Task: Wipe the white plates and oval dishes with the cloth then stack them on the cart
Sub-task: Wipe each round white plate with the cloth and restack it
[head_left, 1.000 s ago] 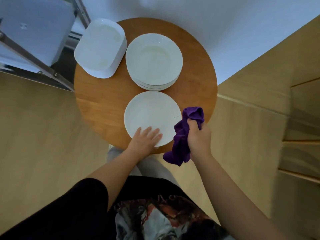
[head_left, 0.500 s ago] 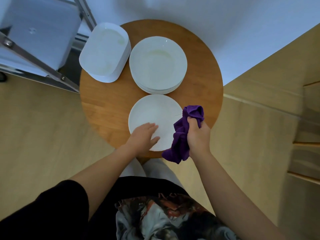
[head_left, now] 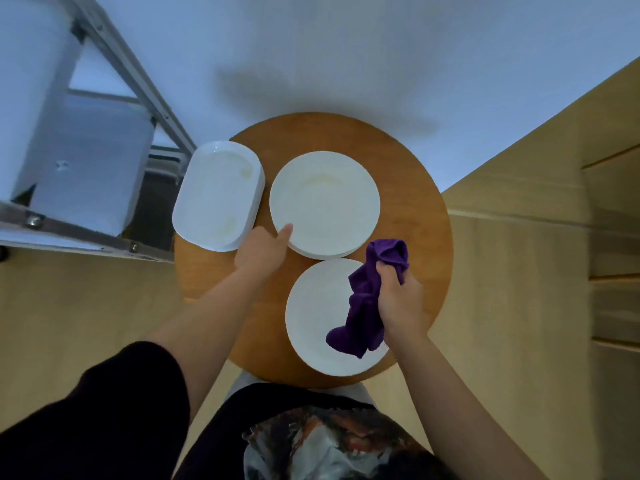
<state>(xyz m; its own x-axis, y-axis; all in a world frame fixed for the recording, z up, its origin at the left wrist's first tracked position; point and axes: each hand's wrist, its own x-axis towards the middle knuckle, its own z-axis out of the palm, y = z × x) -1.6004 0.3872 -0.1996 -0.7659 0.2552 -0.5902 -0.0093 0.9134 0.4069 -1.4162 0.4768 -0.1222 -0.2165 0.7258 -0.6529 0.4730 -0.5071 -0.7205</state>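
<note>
while right hand (head_left: pixel 400 301) clutches purple cloth (head_left: pixel 369 299) over lone plate (head_left: pixel 317 315) — left hand (head_left: pixel 261 249) pinches plate stack (head_left: pixel 323 202) rim.

We see left hand (head_left: pixel 260 250) gripping rim of plate stack (head_left: pixel 325 202); right hand (head_left: pixel 401 299) clutching purple cloth (head_left: pixel 367 306) over 1 plate (head_left: pixel 311 313); oval dishes (head_left: pixel 216 195) beside, on round table (head_left: pixel 415 209)

Round wooden table (head_left: pixel 408 188), oval dish stack (head_left: pixel 216 197), plate stack (head_left: pixel 325 202), 1 plate (head_left: pixel 315 320)

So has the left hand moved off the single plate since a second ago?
Yes. The left hand has gone away from the person, off the single plate, and now grips the near-left rim of the plate stack.
</note>
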